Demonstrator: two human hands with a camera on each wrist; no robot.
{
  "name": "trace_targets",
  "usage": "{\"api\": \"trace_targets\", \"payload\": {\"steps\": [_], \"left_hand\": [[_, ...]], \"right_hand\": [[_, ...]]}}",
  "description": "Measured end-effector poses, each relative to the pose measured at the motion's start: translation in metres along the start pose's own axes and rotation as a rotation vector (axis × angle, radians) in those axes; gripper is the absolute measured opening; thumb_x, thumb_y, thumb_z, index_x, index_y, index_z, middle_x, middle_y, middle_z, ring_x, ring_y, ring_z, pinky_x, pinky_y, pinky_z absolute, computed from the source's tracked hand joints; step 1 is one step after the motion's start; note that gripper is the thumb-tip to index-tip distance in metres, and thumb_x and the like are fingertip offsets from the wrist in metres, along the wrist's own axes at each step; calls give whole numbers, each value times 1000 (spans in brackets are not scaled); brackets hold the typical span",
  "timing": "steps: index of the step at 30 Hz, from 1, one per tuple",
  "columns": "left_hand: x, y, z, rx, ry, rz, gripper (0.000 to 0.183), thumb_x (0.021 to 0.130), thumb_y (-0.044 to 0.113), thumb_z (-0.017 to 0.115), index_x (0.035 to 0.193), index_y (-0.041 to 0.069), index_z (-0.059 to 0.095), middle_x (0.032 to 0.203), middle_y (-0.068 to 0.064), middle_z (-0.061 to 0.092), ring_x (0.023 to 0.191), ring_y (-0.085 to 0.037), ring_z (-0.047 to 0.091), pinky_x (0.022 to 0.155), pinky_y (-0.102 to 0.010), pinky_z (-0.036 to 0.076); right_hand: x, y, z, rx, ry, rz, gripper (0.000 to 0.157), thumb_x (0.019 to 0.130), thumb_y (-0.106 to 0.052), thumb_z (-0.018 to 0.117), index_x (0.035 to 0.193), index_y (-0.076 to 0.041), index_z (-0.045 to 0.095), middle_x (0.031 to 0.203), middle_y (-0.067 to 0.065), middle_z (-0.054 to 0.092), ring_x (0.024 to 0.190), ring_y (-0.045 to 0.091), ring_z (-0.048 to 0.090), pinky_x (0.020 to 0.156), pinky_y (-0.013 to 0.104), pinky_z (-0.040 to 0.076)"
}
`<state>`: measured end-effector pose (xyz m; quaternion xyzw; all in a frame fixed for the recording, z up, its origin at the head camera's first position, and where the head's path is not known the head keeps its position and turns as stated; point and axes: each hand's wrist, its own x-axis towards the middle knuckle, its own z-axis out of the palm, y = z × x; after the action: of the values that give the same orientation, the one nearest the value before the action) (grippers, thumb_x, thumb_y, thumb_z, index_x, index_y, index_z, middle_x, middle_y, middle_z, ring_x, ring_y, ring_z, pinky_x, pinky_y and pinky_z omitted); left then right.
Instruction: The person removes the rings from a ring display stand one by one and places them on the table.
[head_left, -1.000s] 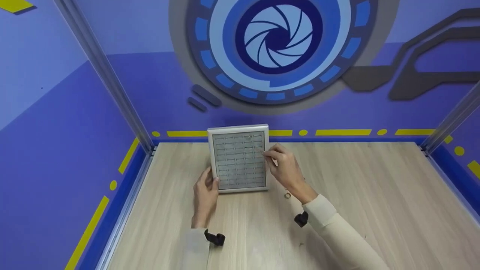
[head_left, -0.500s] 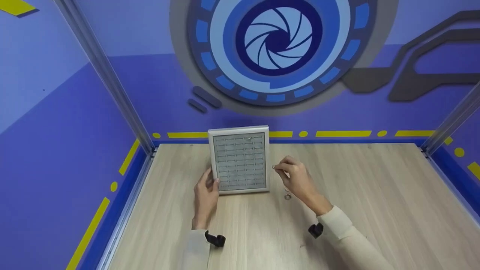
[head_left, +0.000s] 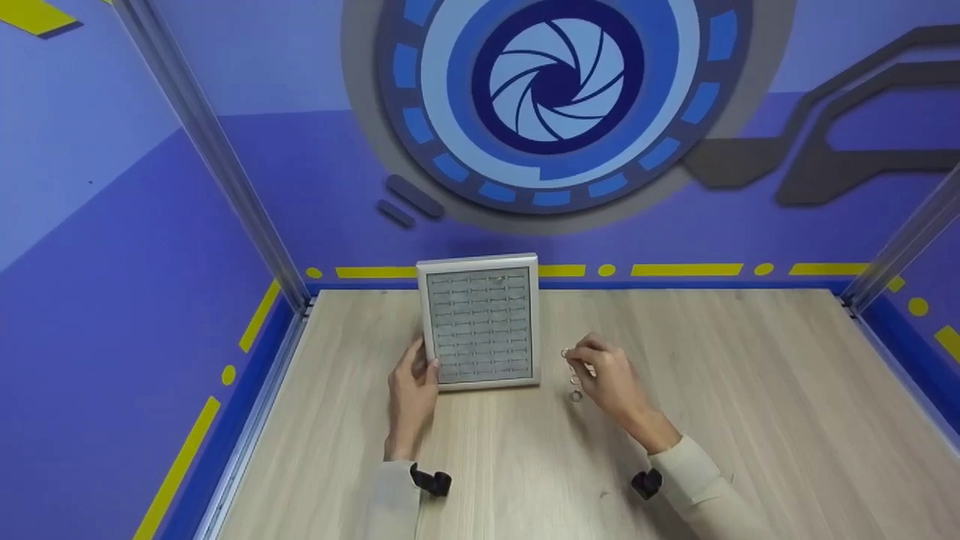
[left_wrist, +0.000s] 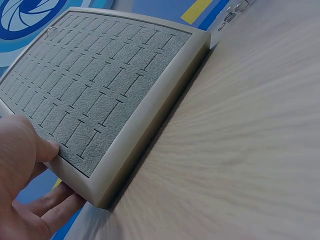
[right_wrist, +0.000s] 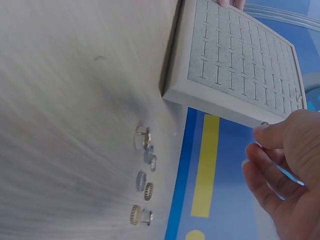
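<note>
A ring display tray [head_left: 480, 326] with a pale frame and grey slotted padding stands tilted up on the table. My left hand [head_left: 412, 394] grips its lower left edge, thumb on the front and fingers behind, as the left wrist view shows. Near the top of the padding one ring [head_left: 499, 279] sits in a slot. To the right of the tray, my right hand [head_left: 609, 379] pinches a small ring [head_left: 565, 353] between thumb and fingertips, apart from the frame. Several loose rings [right_wrist: 148, 191] stand on the table below that hand, partly hidden by it in the head view.
The wooden table [head_left: 750, 405] is bordered by blue printed panels [head_left: 675, 232] at the back and sides. Metal posts [head_left: 217, 150] rise at the corners. A tiny dark speck [head_left: 604, 494] lies on the table near the right wrist camera [head_left: 646, 484].
My right hand, pinching the ring, has moved from the tray's right edge down and to the right, close above the loose rings. The left hand and the tray stay in place.
</note>
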<state>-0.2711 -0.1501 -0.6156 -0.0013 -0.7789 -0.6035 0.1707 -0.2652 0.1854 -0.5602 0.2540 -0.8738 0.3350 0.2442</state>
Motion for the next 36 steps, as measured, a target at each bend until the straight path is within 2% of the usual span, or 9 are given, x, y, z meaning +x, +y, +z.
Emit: {"api": "trace_targets", "payload": {"steps": [13, 23, 29, 36], "left_hand": [[-1, 1, 0, 36, -1, 3, 55, 105, 3, 65, 158, 2, 48, 152, -21, 60, 134, -35, 65, 112, -39, 58], [-2, 0, 0, 13, -9, -12, 56, 106, 3, 64, 159, 6, 48, 154, -19, 59, 135, -34, 64, 114, -40, 57], [-2, 1, 0, 13, -16, -30, 55, 107, 6, 64, 159, 9, 49, 155, -16, 59, 138, -30, 63, 115, -35, 56], [-3, 2, -1, 20, -14, -37, 55, 107, 6, 64, 159, 6, 48, 155, -16, 59, 138, -31, 63, 115, -36, 56]], "right_hand": [[-25, 13, 3, -73, 22, -49, 18, 85, 11, 83, 91, -5, 83, 87, 4, 69, 73, 14, 69, 57, 26, 61], [-38, 20, 3, -78, 2, 20, 15, 86, 11, 82, 90, -3, 82, 89, 4, 71, 78, 17, 71, 63, 29, 65], [-46, 24, 2, -79, 0, 37, 16, 84, 13, 82, 89, -2, 82, 90, 5, 70, 78, 16, 70, 63, 28, 65], [-52, 26, 1, -125, -22, 98, 15, 83, 11, 85, 90, -2, 83, 91, 5, 69, 80, 17, 71, 65, 28, 66]]}}
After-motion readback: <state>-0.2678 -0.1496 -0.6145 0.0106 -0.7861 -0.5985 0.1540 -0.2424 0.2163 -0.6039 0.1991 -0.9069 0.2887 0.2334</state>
